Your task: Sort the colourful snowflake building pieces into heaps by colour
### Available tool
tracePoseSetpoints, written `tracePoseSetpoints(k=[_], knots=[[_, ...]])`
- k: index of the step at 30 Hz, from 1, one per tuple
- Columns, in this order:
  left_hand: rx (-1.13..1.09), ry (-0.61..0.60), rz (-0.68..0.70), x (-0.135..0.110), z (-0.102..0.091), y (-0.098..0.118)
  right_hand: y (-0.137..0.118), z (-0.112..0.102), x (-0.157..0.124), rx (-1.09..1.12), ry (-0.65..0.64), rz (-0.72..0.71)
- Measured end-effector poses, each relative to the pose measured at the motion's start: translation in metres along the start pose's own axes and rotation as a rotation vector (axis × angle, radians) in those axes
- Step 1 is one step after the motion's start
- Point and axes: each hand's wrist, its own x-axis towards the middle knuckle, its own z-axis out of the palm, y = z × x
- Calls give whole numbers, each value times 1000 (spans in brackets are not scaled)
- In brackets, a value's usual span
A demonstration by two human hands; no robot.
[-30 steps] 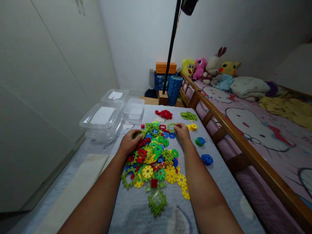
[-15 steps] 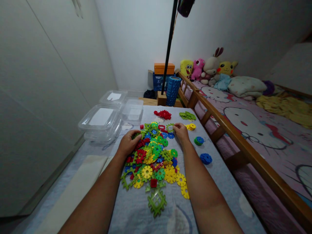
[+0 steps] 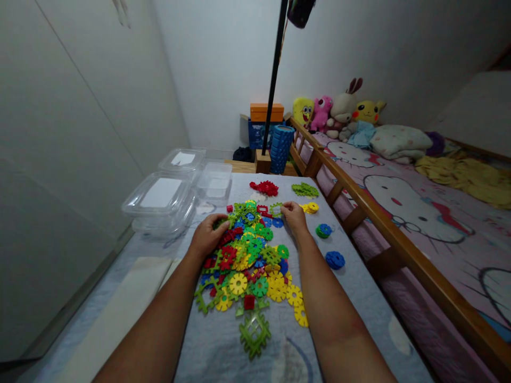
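Left hand (image 3: 207,234) curled, resting on pile of plastic pieces (image 3: 249,255); right hand (image 3: 294,217) pinching at far-right edge.

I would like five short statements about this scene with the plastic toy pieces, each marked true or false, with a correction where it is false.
1. Both hands rest on the mixed pile of colourful plastic gear pieces. True.
2. The small heap of red pieces lies nearer the person than the pile. False: it lies beyond it.
3. The clear plastic containers stand to the left hand's side. True.
4. The right hand holds the blue disc stack. False: that stack lies apart, untouched.
5. The plush toys sit on the grey cloth. False: they sit on the bed.
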Motion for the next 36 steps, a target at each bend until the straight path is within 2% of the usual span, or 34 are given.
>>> tracePoseSetpoints(k=[8,36], knots=[[2,-4,11,0,0,0,6,0,4,5,-11,9],[23,1,9,0,0,-2,4,1,3,-6,15,-17]])
